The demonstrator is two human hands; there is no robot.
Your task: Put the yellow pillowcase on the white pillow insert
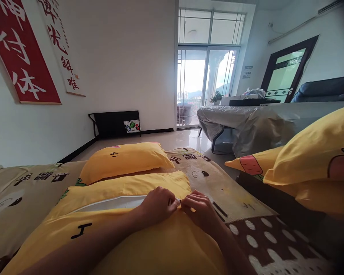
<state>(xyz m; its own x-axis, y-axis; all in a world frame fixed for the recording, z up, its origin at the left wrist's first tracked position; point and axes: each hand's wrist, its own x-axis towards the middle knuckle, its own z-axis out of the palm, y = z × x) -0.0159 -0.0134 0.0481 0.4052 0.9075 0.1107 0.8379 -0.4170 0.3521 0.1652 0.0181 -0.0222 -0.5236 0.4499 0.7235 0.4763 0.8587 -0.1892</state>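
A yellow pillowcase (166, 240) with a black letter print lies in front of me, its long slit gaping. White inner pillow (111, 203) shows through the gap. At the right end of the slit, my left hand (159, 203) is closed, pinching the fabric edge between thumb and fingers. My right hand (200, 211) is closed on the same edge just to the right, almost touching the left. A tiny pale bit shows between the fingertips, too small to make out. Just beyond lies another yellow pillow (129, 160) marked "Hi".
Under the pillows is a beige and brown patterned blanket (255, 208). More yellow pillows (312, 152) with carrot prints are piled on the right. Behind them stands a plastic-covered table (229, 114). A black folded frame (114, 124) leans by the far wall, near glass sliding doors (192, 84).
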